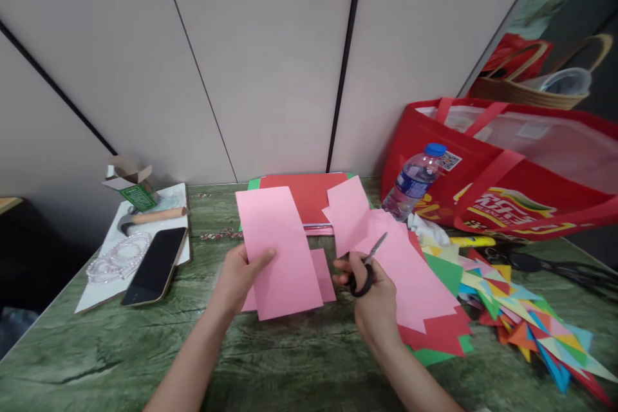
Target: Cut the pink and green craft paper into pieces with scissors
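Observation:
My left hand (240, 275) grips the lower left edge of a tall pink paper sheet (282, 251), holding it up off the table, thumb on its front. My right hand (374, 299) is closed round the black handles of a pair of scissors (367, 265), blades pointing up and right, just right of the sheet. A smaller pink piece (324, 275) lies behind the held sheet. More pink paper (405, 264) lies under my right hand, on red and green sheets (437, 335).
A stack of red paper (309, 196) lies at the back. Coloured paper triangles (526, 318) spread at right, near a water bottle (412, 183) and a red bag (512, 167). At left a phone (155, 265), beads (116, 256), hammer (152, 217) and small box (131, 185) rest on white paper.

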`<control>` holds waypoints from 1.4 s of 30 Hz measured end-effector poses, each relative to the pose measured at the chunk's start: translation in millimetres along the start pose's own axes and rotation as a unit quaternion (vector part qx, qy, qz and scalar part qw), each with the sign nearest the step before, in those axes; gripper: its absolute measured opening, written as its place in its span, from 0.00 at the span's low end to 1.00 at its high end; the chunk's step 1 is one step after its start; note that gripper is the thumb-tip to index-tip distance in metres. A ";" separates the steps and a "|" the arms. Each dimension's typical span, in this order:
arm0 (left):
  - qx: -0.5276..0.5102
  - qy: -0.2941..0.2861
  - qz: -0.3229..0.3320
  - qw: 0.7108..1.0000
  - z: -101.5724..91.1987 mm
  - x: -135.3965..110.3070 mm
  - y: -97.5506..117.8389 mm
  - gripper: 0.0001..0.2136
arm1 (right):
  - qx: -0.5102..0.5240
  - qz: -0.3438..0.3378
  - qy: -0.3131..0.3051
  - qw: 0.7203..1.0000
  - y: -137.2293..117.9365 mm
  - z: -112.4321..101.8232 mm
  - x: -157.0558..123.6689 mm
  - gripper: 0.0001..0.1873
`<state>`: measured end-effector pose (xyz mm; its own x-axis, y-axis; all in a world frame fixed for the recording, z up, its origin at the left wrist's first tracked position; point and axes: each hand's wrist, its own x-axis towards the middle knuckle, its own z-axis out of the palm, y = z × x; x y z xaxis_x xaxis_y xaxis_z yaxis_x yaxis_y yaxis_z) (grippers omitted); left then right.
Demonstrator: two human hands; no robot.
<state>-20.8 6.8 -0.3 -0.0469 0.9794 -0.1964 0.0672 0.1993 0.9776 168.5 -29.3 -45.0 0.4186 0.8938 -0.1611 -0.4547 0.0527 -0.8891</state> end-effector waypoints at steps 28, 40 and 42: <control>0.623 -0.215 0.114 0.743 19.1 5.7 -42.5 0.58 | -0.653 -0.251 0.156 0.697 -19.5 -87.5 73.0 0.19; 0.587 -0.221 0.157 0.763 15.5 3.5 -39.1 0.45 | -0.445 -0.361 0.044 0.818 -14.5 -52.1 48.1 0.14; 0.599 -0.219 0.151 0.755 15.7 3.1 -39.4 0.44 | -0.431 -0.351 0.003 0.831 -12.7 -46.7 43.3 0.12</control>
<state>-8.0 2.5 -40.6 0.4670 0.8509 -0.2404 0.8749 -0.4054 0.2649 229.1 -12.1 -60.7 0.3473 0.7751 0.5277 0.6351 0.2196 -0.7405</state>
